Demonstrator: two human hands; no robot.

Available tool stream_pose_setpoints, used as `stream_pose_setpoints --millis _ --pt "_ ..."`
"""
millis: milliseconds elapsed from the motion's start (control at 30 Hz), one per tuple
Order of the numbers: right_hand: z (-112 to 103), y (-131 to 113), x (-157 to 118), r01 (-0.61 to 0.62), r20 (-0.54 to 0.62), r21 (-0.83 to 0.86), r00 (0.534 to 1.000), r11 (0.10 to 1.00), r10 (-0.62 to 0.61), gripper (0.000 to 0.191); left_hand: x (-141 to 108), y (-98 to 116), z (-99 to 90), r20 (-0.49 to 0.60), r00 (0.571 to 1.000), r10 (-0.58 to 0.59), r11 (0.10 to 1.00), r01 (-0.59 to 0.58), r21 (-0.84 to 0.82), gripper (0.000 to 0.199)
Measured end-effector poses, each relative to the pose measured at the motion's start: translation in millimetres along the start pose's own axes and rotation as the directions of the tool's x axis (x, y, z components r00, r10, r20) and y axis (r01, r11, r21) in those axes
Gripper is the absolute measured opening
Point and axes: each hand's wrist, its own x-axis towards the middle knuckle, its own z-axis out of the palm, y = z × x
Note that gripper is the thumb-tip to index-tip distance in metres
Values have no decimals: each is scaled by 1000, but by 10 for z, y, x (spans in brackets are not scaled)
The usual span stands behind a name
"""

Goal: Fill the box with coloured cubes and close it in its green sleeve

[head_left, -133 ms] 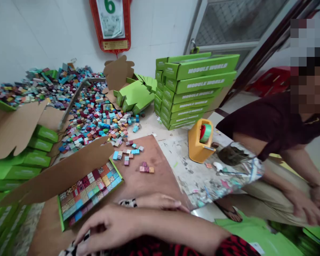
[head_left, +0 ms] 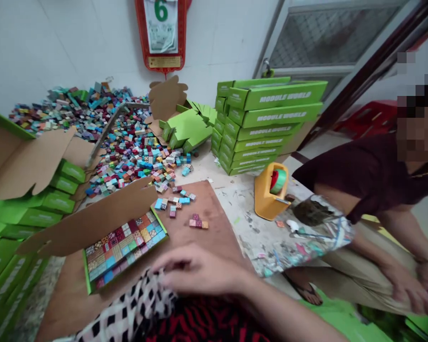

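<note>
My right hand (head_left: 203, 270) reaches in from the lower right, its fingers curled on the cuff end of a black-and-white checked sleeve (head_left: 128, 306). That sleeve covers my left forearm, and my left hand is hidden behind the right one. Just beyond lies an open green box (head_left: 87, 273) with its cardboard lid raised. Rows of small patterned blocks (head_left: 128, 244) fill it. On the brown board (head_left: 214, 242), a small cluster of pink, maroon and orange blocks (head_left: 199, 222) sits to the right of a few blue and maroon ones (head_left: 174, 204).
A large heap of loose blocks (head_left: 128, 152) spreads against the wall. Green boxes (head_left: 271, 137) are stacked at the back, others (head_left: 28, 213) at left. A yellow tape dispenser (head_left: 267, 199) stands on the littered table edge. Another person (head_left: 356, 175) sits at right.
My right hand has moved along the sleeve, up and to the right, from near the elbow to the cuff. My left hand, seen before, is now covered. The view has shifted slightly left.
</note>
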Motion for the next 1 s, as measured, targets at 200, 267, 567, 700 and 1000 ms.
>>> stream_pose_setpoints --millis 200,267,567,700,1000 --pt "-669 708 -480 -368 -612 -635 776 679 -152 45 -586 -356 -403 -169 927 334 933 -300 198 39" --pt "-710 944 -497 -389 -556 -751 808 533 -194 57 -754 -494 -479 -341 829 444 891 -366 270 35" --pt "-310 1066 -45 -73 -132 -919 983 387 -129 45 -810 -713 -481 -449 751 485 849 -279 449 31" --pt "-50 1036 -251 58 -3 -913 989 404 -148 44 -689 -750 -481 -451 682 576 764 -252 594 33" --pt "-165 911 -565 -178 -267 -837 958 518 -103 51 -532 -637 -476 -510 718 474 801 -111 589 26"
